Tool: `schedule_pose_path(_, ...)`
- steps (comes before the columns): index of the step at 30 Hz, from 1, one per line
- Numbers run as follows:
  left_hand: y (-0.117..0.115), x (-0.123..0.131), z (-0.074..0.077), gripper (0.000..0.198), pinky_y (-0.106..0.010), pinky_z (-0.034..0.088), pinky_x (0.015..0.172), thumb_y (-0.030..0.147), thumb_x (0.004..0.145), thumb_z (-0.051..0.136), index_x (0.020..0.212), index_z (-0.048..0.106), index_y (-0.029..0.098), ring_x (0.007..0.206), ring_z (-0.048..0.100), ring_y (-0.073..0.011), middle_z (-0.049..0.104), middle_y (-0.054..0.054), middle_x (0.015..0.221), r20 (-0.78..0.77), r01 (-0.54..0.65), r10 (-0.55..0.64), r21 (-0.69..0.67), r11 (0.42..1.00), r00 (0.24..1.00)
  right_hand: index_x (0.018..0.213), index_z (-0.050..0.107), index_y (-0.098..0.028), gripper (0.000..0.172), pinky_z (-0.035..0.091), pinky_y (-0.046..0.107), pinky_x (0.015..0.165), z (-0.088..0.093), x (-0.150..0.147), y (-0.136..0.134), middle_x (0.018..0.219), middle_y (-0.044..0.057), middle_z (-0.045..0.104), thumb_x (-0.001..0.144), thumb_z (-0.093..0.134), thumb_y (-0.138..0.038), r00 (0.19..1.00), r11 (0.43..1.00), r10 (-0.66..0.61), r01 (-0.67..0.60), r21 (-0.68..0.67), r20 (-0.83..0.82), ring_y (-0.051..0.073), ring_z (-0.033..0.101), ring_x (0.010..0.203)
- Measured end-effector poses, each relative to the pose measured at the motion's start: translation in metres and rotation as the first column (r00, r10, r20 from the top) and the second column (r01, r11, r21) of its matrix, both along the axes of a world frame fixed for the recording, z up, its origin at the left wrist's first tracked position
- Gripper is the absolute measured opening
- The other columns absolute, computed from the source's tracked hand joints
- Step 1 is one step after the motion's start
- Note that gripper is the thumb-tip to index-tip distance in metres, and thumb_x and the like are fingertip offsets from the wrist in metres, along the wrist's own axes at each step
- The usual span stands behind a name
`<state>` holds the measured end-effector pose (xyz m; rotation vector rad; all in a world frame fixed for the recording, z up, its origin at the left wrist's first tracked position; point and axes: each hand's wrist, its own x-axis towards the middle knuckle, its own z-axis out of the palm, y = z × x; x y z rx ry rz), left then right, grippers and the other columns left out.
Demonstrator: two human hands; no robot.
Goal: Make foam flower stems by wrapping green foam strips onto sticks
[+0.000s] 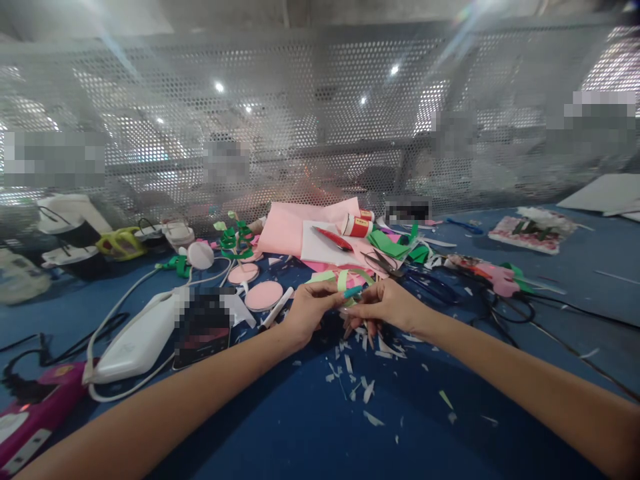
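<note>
Both hands meet over the middle of the blue table. My left hand [313, 308] is closed, thumb and fingers pinching a small teal piece [353, 292], perhaps paper. My right hand [387, 308] is closed on the other side, its fingertips close against the same piece; its exact grip is hard to make out. A pale green paper strip [345, 277] lies just behind the fingers. Beyond my right hand rest dark-bladed scissors [387, 265] with blue handles. White paper scraps [367, 390] are scattered below the hands.
Pink paper sheets [285, 227] and glue bottles [356, 225] lie at the back. Pink discs [264, 295], a phone [205, 330], a white power bank [137, 337] and a magenta power strip [40, 413] with cables are left. A glue gun [500, 277] trails cable right.
</note>
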<state>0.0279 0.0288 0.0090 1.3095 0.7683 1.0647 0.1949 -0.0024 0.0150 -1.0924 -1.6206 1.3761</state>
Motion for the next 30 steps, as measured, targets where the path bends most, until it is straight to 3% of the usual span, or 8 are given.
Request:
schedule_pose_path(8, 0.007, -0.001, -0.006, 0.023, -0.02, 0.041, 0.052, 0.028, 0.05, 0.08, 0.062, 0.067, 0.014, 0.052, 0.054, -0.0086, 0.062, 0.001, 0.056, 0.107, -0.047, 0.056, -0.084, 0.995, 0.993, 0.066, 0.069, -0.011, 0.029, 0.042, 0.017, 0.037, -0.002, -0.002, -0.002, 0.067, 0.008, 0.069, 0.068, 0.07, -0.04, 0.999, 1.0, 0.03, -0.03, 0.002, 0.041, 0.009, 0.058, 0.04)
schedule_pose_path(14, 0.007, 0.003, -0.007, 0.025, -0.021, 0.045, 0.061, 0.028, 0.053, 0.079, 0.072, 0.07, 0.015, 0.063, 0.061, -0.0112, 0.069, -0.003, 0.073, 0.199, -0.095, 0.119, -0.129, 0.987, 0.973, 0.071, 0.059, -0.015, 0.048, 0.042, 0.02, 0.034, -0.006, -0.009, -0.002, 0.065, 0.005, 0.064, 0.075, 0.052, -0.061, 0.992, 0.989, -0.124, 0.126, 0.076, -0.034, 0.011, 0.057, 0.043)
schedule_pose_path(22, -0.004, 0.012, -0.01, 0.026, -0.022, 0.044, 0.057, 0.03, 0.059, 0.076, 0.077, 0.069, 0.012, 0.056, 0.056, -0.0104, 0.066, -0.002, 0.067, 0.197, -0.14, 0.163, -0.126, 0.982, 0.967, 0.075, 0.054, -0.017, 0.041, 0.043, 0.022, 0.043, -0.015, -0.032, -0.015, 0.062, 0.002, 0.058, 0.087, 0.038, -0.053, 0.946, 0.88, -0.324, 0.29, 0.377, 0.029, 0.013, 0.056, 0.05)
schedule_pose_path(27, -0.005, 0.012, -0.009, 0.027, -0.022, 0.045, 0.061, 0.031, 0.057, 0.077, 0.075, 0.07, 0.012, 0.06, 0.058, -0.0107, 0.067, -0.002, 0.069, 0.208, -0.15, 0.175, -0.131, 0.98, 0.962, 0.077, 0.05, -0.018, 0.041, 0.043, 0.023, 0.044, -0.017, -0.033, -0.017, 0.065, 0.003, 0.059, 0.09, 0.033, -0.052, 0.938, 0.866, -0.347, 0.32, 0.383, 0.002, 0.013, 0.056, 0.051)
schedule_pose_path(30, -0.006, 0.013, -0.007, 0.032, -0.023, 0.046, 0.066, 0.027, 0.056, 0.078, 0.084, 0.07, 0.014, 0.066, 0.06, -0.012, 0.069, -0.004, 0.077, 0.24, -0.136, 0.168, -0.143, 0.98, 0.956, 0.08, 0.049, -0.018, 0.038, 0.043, 0.024, 0.044, -0.018, -0.033, -0.015, 0.065, 0.003, 0.061, 0.09, 0.032, -0.051, 0.921, 0.845, -0.39, 0.352, 0.402, 0.011, 0.014, 0.055, 0.049)
